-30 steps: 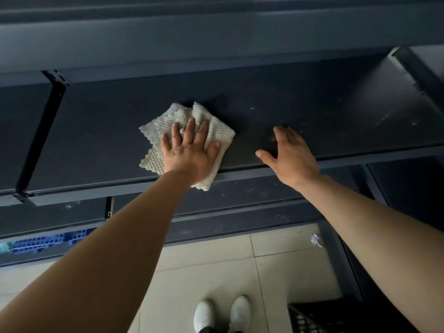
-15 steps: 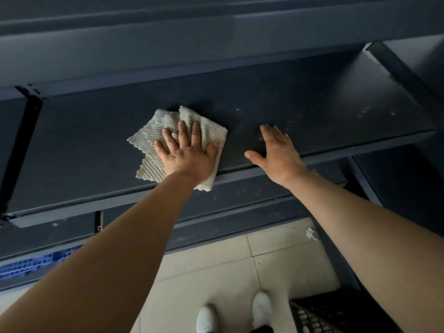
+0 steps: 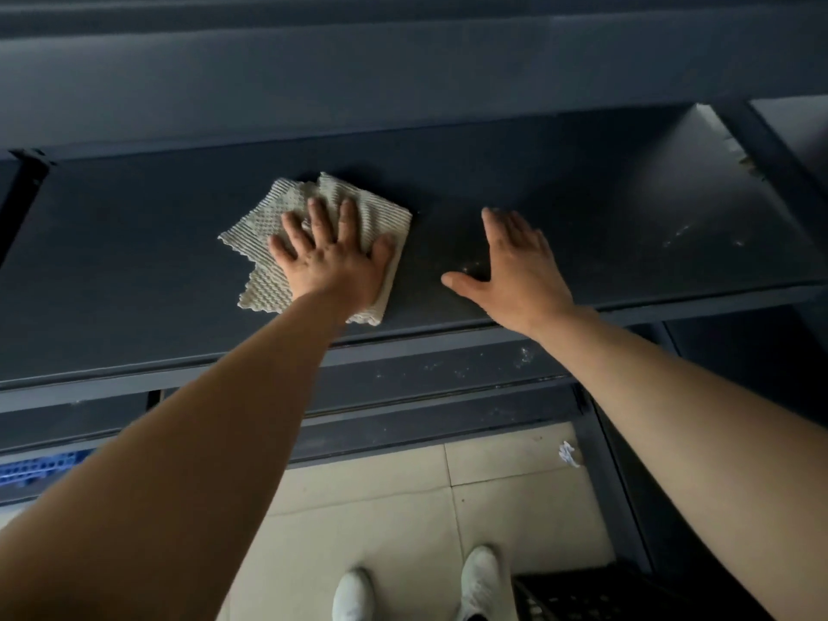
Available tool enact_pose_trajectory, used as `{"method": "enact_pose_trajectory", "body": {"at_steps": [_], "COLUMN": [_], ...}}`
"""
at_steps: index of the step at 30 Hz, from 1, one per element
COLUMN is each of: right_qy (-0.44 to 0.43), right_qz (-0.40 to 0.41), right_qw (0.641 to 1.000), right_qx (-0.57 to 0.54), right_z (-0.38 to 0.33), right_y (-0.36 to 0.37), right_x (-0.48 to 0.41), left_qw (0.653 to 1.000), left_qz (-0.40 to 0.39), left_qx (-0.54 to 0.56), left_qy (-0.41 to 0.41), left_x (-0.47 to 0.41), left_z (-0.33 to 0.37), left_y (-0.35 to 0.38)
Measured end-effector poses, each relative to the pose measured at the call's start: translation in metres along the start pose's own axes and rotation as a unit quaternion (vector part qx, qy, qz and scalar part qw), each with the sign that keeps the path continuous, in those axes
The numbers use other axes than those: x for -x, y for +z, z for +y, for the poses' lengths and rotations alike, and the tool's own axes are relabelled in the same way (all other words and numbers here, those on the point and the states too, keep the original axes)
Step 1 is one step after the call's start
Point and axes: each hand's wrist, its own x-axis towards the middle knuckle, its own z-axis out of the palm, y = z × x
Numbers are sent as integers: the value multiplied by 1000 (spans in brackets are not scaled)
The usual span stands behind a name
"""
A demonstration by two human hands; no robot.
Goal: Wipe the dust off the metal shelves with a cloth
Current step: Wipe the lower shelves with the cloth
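One cloth (image 3: 274, 215) under the spread left hand (image 3: 334, 264); spread right hand (image 3: 522, 273) apparently touches one shelf (image 3: 134, 262).

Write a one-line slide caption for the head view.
The left hand presses a cloth flat on a metal shelf; right hand rests beside it.

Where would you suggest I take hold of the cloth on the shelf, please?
Probably by its left flap: the left hand lies flat over the middle of the cloth, while that flap is bare on the shelf. Come from the left and pinch its wavy edge, since flat fabric gives little else to grip.
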Motion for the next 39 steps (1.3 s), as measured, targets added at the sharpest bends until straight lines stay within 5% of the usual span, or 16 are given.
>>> {"method": "enact_pose_trajectory", "body": {"at_steps": [5,11,20,30,39], "right_qy": [10,-11,-7,4,-22], "right_qz": [-40,-87,-65,-55,-34], "right_qw": [999,986,998,998,999], "right_qx": [-34,-139,5,24,-24], "right_z": [34,54,66,94,107], "right_y": [-6,-16,-13,-15,-10], "right_x": [-5,-4,12,26,25], "left_qw": [999,997,988,1000,1000], "left_qz": [-8,-12,-21,-6,-13], "left_qx": [1,4,-8,-27,-21], "left_qy": [-53,73,150,7,13], "left_x": [-26,-25,6,31,43], "left_z": [30,91,104,21,85], "left_y": [-5,1,9,4,10]}}
